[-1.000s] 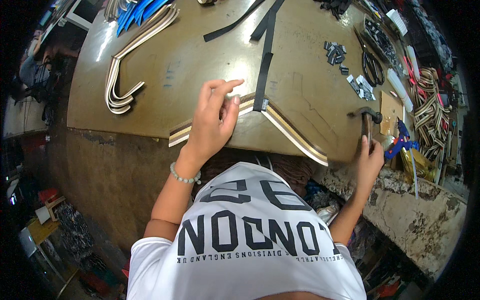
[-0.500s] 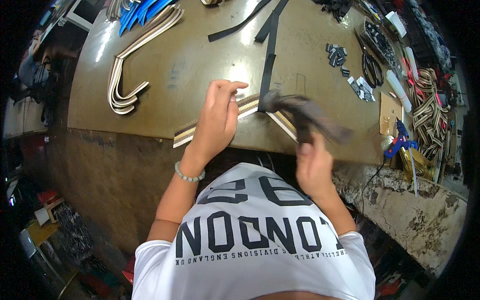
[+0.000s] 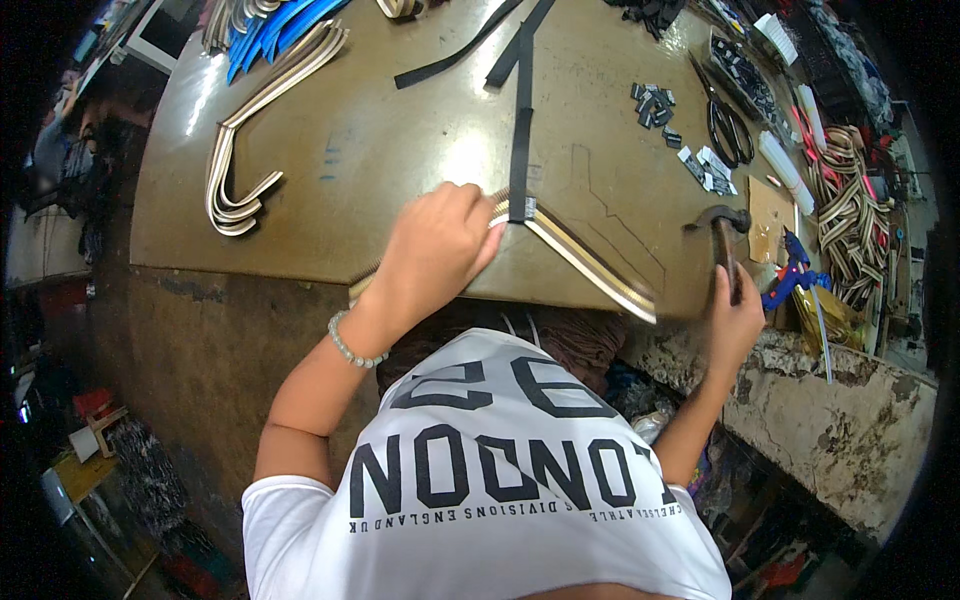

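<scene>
My left hand [image 3: 435, 250] presses down on a bent striped strap [image 3: 580, 260] in beige, brown and white that lies along the near edge of the brown worktable [image 3: 400, 140]. A black strap [image 3: 520, 130] crosses the striped strap at its bend, just right of my fingers. My right hand [image 3: 733, 318] grips the handle of a hammer [image 3: 722, 235], whose head rests on the table at the right, apart from the strap.
More striped straps [image 3: 240, 170] lie folded at the table's left, with blue ones [image 3: 280, 25] behind. Small dark and grey pieces [image 3: 660, 105], black scissors [image 3: 725, 120], a striped strap bundle [image 3: 850, 210] and a blue tool [image 3: 800, 270] sit at the right. A rough concrete ledge [image 3: 830, 400] lies below.
My right hand swung the hammer over to the strap's bend half a second ago and has now moved back to the right, hammer head down on the table. My left hand stays on the strap.
</scene>
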`<state>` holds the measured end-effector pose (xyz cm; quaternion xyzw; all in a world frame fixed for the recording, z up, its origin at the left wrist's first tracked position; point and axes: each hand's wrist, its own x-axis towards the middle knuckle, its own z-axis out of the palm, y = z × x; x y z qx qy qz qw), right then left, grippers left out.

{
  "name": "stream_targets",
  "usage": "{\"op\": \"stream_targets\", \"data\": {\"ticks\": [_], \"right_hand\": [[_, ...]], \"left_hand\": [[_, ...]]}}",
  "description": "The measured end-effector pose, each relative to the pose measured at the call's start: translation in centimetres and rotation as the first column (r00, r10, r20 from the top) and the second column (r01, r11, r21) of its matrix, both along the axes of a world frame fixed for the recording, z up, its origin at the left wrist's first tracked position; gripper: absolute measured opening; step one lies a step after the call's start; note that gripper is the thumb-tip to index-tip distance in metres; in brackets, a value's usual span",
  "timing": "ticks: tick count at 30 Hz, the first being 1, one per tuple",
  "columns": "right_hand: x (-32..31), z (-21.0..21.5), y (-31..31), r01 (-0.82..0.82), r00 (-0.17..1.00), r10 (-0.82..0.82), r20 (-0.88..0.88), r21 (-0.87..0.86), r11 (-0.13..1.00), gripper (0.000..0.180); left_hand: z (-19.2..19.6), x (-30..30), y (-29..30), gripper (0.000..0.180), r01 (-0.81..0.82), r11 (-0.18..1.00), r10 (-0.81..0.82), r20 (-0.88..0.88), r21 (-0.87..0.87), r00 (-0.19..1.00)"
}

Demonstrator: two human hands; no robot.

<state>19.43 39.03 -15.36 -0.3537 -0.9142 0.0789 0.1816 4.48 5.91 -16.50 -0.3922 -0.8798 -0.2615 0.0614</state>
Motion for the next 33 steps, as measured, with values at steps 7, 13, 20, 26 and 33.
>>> {"op": "stream_targets", "data": {"ticks": [7, 13, 20, 26, 33], "right_hand": [[-3.7, -0.2, -7.1, -0.591, 0.805, 0.262, -0.532, -0.753, 0.288, 0.036], [-10.5, -2.0, -13.6, -0.594, 0.781, 0.175, -0.599, -0.8, -0.085, 0.032], [-12.0, -0.2, -9.3, -0.294, 0.693, 0.583, -0.425, -0.904, -0.31, 0.042], [-14.1, -0.2, -9.8, -0.589, 0.658, 0.51, -0.554, -0.801, -0.111, 0.04], [-8.6, 1.7, -13.6, -0.796, 0.605, 0.74, -0.293, -0.251, 0.551, 0.044]], "left_hand": [[1.2, 2.0, 2.9, 0.017, -0.379, 0.725, -0.125, 0.651, 0.576, 0.749], [0.8, 3.6, 3.8, 0.018, -0.229, 0.894, -0.057, 0.604, 0.385, 0.795], [3.0, 0.8, 2.2, 0.015, -0.122, 0.975, 0.142, -0.097, 0.188, 0.985], [2.0, 0.5, 3.2, 0.019, -0.153, 0.983, 0.125, 0.238, 0.104, 0.963], [0.7, -0.2, 3.5, 0.01, -0.175, 0.984, 0.174, 0.063, 0.015, 0.983]]}}
